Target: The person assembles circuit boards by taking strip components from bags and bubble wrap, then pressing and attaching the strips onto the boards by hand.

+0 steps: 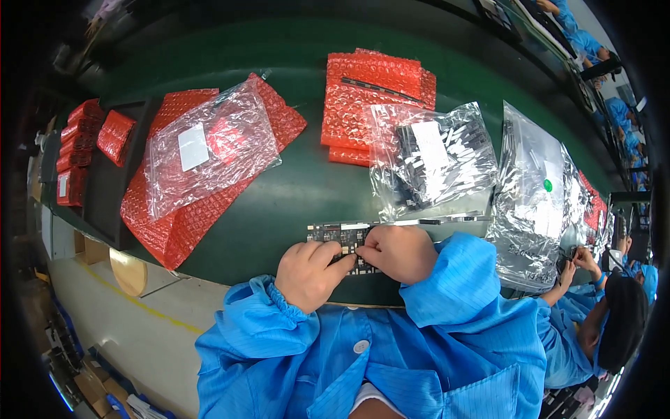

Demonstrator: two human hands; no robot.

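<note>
Board lies under both hands (apparently pinched), left hand, right hand.

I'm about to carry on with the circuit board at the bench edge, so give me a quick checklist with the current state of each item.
1. Left hand on the circuit board: ok, fingers rest on it.
2. Right hand on the board: ok, it covers the right end.
3. Board flat on the green mat: ok.
4. Thin strip beside the board: ok, apart from the hands.
5. What the fingertips pinch: cannot tell, hidden.
6. Clear bag of dark parts: ok, behind the board.
</note>
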